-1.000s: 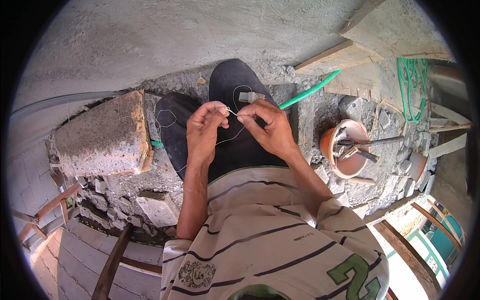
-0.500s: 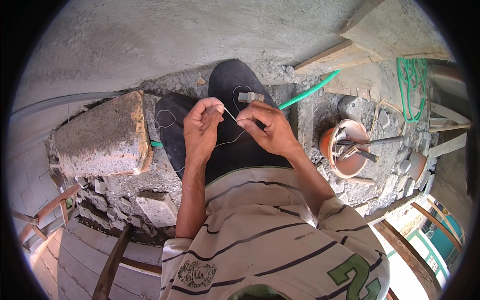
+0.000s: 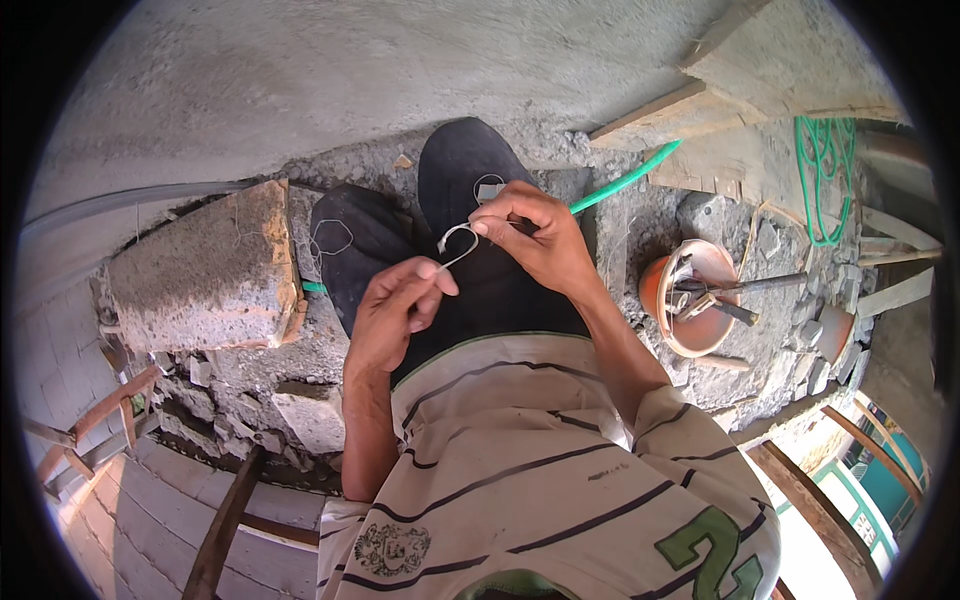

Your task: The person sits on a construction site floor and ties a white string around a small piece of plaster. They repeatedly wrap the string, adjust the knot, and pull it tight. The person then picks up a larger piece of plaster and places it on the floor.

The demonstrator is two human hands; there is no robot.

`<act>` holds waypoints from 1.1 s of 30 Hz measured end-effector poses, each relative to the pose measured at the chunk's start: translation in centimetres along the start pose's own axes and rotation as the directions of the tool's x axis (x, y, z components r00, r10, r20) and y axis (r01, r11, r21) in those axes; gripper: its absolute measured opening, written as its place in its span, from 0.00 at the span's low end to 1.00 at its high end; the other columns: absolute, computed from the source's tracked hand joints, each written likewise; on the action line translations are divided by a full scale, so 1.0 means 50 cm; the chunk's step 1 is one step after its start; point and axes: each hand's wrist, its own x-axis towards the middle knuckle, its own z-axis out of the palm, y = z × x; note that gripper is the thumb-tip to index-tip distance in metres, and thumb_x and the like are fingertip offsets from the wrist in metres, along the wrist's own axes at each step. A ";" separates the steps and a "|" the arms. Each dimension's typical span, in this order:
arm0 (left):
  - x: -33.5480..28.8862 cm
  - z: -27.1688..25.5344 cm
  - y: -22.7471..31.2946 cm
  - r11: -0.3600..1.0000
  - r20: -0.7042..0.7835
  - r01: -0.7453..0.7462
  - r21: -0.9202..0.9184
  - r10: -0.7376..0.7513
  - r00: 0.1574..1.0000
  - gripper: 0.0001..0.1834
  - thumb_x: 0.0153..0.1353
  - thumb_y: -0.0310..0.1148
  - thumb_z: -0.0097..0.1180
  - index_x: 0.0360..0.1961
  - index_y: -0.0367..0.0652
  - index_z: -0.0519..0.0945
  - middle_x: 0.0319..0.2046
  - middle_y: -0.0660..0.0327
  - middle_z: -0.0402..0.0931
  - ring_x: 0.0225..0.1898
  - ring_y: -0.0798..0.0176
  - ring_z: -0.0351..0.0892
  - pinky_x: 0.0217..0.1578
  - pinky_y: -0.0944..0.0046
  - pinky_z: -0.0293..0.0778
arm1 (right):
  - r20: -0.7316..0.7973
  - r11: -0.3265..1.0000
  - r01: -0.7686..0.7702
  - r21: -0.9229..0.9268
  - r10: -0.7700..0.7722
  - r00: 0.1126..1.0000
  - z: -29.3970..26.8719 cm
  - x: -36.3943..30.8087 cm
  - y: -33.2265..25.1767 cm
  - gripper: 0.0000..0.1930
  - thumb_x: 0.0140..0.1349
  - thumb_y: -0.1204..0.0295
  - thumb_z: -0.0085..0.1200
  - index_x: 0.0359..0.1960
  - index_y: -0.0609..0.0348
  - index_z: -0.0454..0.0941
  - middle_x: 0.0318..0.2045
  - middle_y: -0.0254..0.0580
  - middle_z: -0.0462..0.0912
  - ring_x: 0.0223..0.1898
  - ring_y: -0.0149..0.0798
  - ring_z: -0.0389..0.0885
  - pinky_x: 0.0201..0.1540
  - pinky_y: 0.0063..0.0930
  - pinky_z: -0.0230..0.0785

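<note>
A thin whitish string (image 3: pixel 461 258) curves in a small loop above my lap, between both hands. My left hand (image 3: pixel 392 312) pinches one side of it between thumb and forefinger, lower and nearer my body. Higher up, my right hand (image 3: pixel 543 240) is closed on the loop's other side with thumb and fingertips. Behind the right hand's fingers, a small pale block (image 3: pixel 487 193) rests on my dark trouser leg, mostly hidden, with a thin curl of string beside it. Another loose loop of thin line lies by my left knee (image 3: pixel 345 215).
An orange bucket (image 3: pixel 697 340) with tools stands on rubble to my right. A rough concrete block (image 3: pixel 200 275) sits at the left. Green hose (image 3: pixel 628 178) runs past my right leg; green rope (image 3: pixel 826 180) hangs farther right. A grey wall (image 3: pixel 400 75) rises ahead.
My left hand has moved down toward my body, and my right hand slightly up. The short straight stretch of string between them is now a curved loop. The block is more covered.
</note>
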 end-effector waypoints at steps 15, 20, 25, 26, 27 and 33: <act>0.036 -0.017 0.032 0.712 -0.235 -0.401 -0.577 0.325 0.916 0.12 0.71 0.33 0.46 0.27 0.50 0.65 0.23 0.71 0.60 0.27 0.72 0.60 0.24 0.71 0.59 | 0.210 0.913 0.217 -0.344 -0.151 0.966 0.001 -0.018 0.050 0.07 0.67 0.77 0.56 0.44 0.57 0.83 0.31 0.45 0.85 0.27 0.45 0.82 0.31 0.34 0.74; 0.029 -0.023 0.040 0.767 -0.407 -0.433 -0.474 0.245 0.880 0.12 0.70 0.32 0.47 0.27 0.50 0.63 0.21 0.71 0.57 0.23 0.73 0.56 0.19 0.72 0.56 | 0.248 0.930 0.205 -0.304 -0.131 0.960 0.004 -0.023 0.063 0.09 0.66 0.77 0.56 0.46 0.60 0.83 0.38 0.49 0.87 0.34 0.51 0.86 0.38 0.37 0.79; 0.029 -0.009 0.045 0.799 -0.493 -0.440 -0.409 0.213 0.844 0.11 0.68 0.31 0.48 0.27 0.49 0.63 0.20 0.71 0.56 0.21 0.74 0.54 0.18 0.72 0.54 | 0.261 0.940 0.189 -0.286 -0.113 0.959 0.002 -0.029 0.063 0.10 0.66 0.77 0.56 0.47 0.61 0.83 0.39 0.50 0.87 0.34 0.52 0.86 0.38 0.37 0.79; 0.029 -0.010 0.044 0.799 -0.506 -0.444 -0.406 0.208 0.837 0.11 0.68 0.31 0.49 0.27 0.49 0.63 0.20 0.71 0.56 0.21 0.74 0.54 0.18 0.72 0.54 | 0.265 0.945 0.178 -0.276 -0.103 0.959 0.004 -0.033 0.060 0.10 0.66 0.77 0.56 0.47 0.61 0.83 0.39 0.50 0.87 0.34 0.52 0.86 0.38 0.37 0.79; 0.028 -0.012 0.042 0.797 -0.505 -0.445 -0.409 0.209 0.838 0.12 0.68 0.31 0.49 0.27 0.49 0.63 0.20 0.70 0.57 0.21 0.74 0.54 0.18 0.72 0.54 | 0.268 0.949 0.167 -0.267 -0.094 0.959 0.006 -0.037 0.058 0.10 0.66 0.77 0.56 0.47 0.60 0.83 0.39 0.50 0.87 0.34 0.52 0.86 0.38 0.37 0.79; 0.030 -0.014 0.031 0.775 -0.474 -0.453 -0.441 0.227 0.851 0.13 0.69 0.30 0.48 0.26 0.49 0.63 0.20 0.70 0.57 0.22 0.73 0.56 0.19 0.71 0.55 | 0.318 0.952 0.150 -0.266 -0.060 0.946 0.001 -0.041 0.058 0.11 0.65 0.75 0.57 0.49 0.59 0.82 0.37 0.47 0.86 0.32 0.51 0.86 0.37 0.37 0.79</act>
